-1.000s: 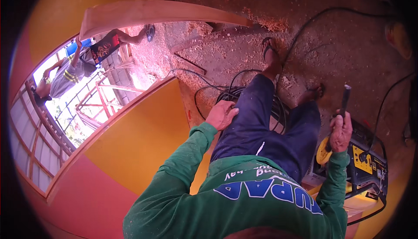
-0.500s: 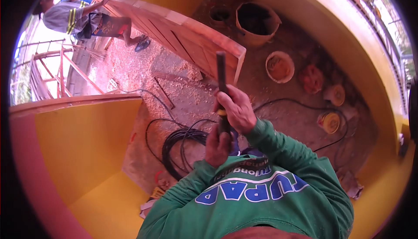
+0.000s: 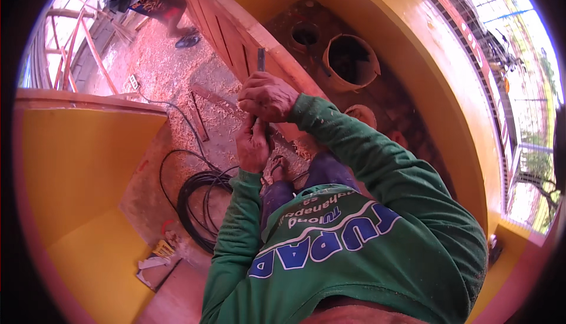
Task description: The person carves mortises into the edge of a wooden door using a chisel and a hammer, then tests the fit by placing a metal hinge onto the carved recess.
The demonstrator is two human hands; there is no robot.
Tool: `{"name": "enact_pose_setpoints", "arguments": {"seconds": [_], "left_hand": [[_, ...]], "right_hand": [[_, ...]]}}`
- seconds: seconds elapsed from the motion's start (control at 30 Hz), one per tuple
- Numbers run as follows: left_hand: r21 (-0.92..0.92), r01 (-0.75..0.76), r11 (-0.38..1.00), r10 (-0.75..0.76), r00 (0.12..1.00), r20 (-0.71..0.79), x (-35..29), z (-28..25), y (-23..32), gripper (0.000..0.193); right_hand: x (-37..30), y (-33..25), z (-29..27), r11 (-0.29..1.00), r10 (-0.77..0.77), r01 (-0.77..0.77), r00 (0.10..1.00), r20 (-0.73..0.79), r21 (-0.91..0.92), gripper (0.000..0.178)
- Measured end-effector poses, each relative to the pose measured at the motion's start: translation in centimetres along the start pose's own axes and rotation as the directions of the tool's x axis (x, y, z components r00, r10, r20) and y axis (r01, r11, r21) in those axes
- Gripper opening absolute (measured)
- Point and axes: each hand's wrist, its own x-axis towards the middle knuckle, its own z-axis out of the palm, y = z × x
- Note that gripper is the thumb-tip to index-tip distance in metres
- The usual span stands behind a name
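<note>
A narrow, dark bar-shaped tool (image 3: 261,58), which looks like a chisel, stands nearly upright in front of me. My right hand (image 3: 270,97) is closed round its upper part, and only the greyish tip shows above the fist. Just below, my left hand (image 3: 253,145) wraps the lower end, close against the right. Fingers hide most of the tool's length. Right behind my hands, a reddish wooden panel door (image 3: 218,26) rests on its long edge and slants away to the upper left.
Pale shavings (image 3: 171,76) litter the floor. A coil of black cable (image 3: 191,209) lies left of my legs. Beyond the door stand a large bucket (image 3: 372,67) and smaller containers. Yellow walls (image 3: 88,153) curve round both sides. Another person (image 3: 156,5) is by the door's far end.
My hands and the tool have shifted left and up in the picture, and my right hand sits nearer its tip. The view has turned; the other person's upper body is now mostly cut off.
</note>
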Motion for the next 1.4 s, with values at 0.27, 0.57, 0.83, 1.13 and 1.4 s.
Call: {"name": "enact_pose_setpoints", "arguments": {"seconds": [0.27, 0.57, 0.83, 1.13, 1.4], "left_hand": [[0.292, -0.101, 0.951, 0.175, 0.955, -0.241, 2.2, 2.5, -2.9, 0.019], [0.847, -0.276, 0.455, 0.574, 0.818, -0.042, 2.7, 5.3, -1.7, 0.021], [0.366, 0.099, 0.925, 0.076, 0.897, -0.435, 1.0, 6.7, -2.2, 0.017], [0.298, 0.033, 0.954, 0.102, 0.898, -0.427, 1.0, 7.1, -1.7, 0.021], [0.363, 0.006, 0.932, 0.162, 0.889, -0.428, -0.9, 6.6, -3.4, 0.022]], "right_hand": [[0.0, 3.0, 1.0, 0.916, 0.146, -0.280, 0.899, 0.412, 0.286, 0.033], [0.1, 3.5, -0.6, 0.910, 0.060, -0.251, 0.867, 0.495, 0.329, 0.037], [0.0, 3.2, -1.5, 0.879, 0.060, -0.259, 0.893, 0.447, 0.400, 0.040], [0.4, 3.3, -1.6, 0.870, 0.089, -0.290, 0.888, 0.451, 0.399, 0.040], [-0.1, 2.2, -1.3, 0.911, 0.022, -0.232, 0.854, 0.521, 0.342, 0.034]]}}
